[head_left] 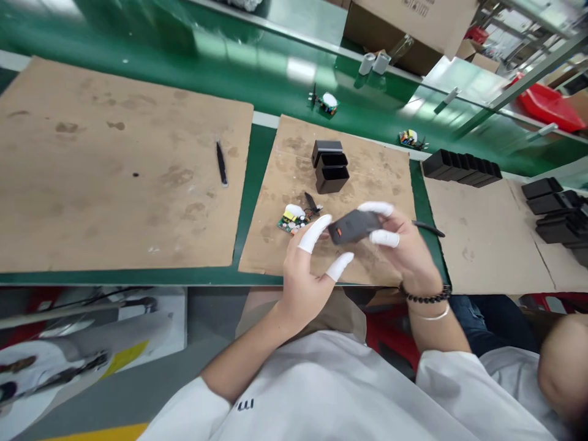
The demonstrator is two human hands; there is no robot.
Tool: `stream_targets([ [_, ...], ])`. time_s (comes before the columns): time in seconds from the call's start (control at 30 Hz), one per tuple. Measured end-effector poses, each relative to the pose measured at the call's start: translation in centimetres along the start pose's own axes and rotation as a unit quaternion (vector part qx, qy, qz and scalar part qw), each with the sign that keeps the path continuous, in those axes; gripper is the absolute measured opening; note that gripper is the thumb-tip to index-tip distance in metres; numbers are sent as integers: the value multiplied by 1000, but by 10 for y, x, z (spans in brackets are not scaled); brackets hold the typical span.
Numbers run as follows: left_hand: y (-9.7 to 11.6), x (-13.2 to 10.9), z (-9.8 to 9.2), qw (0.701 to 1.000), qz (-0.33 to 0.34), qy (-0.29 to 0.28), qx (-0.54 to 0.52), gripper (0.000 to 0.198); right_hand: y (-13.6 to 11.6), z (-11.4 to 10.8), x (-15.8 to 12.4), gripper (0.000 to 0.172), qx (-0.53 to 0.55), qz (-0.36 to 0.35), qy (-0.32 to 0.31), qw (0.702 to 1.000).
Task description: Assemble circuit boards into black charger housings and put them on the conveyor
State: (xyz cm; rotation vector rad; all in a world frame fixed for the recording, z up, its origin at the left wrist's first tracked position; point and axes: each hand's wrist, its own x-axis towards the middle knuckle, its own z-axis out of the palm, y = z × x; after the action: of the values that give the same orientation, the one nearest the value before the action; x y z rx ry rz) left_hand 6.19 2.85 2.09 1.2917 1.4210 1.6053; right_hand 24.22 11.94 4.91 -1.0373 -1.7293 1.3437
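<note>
Right grip (407,248) holds dark case (353,227) between fingertips (384,238).

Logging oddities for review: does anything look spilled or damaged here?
Dark blotches stain the left cardboard sheet and the middle cardboard sheet, perhaps from spills. The held black case is too blurred to judge for damage.

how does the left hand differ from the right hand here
The right hand grips a dark case; the left hand is open beside it. The right hand has dark beads and a thin bangle at its wrist; the left hand's wrist is bare. Both wear white finger covers.
</note>
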Motion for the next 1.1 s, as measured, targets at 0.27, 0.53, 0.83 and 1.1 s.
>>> stream_targets([
  [0.27,-42,-4,1,960,158,-114,201,29,-41,-64,196,45,-611,-49,-3,790],
  [0.53,-39,-2,0,941,223,-69,245,28,-10,-61,275,62,-583,-23,-17,812],
  [0.83,-29,2,-2,962,140,-160,173,25,9,-156,264,48,-556,185,0,811],
  [1.1,10,137,-55,951,-53,-302,45,18,13,-156,274,45,-534,159,-39,830],
])
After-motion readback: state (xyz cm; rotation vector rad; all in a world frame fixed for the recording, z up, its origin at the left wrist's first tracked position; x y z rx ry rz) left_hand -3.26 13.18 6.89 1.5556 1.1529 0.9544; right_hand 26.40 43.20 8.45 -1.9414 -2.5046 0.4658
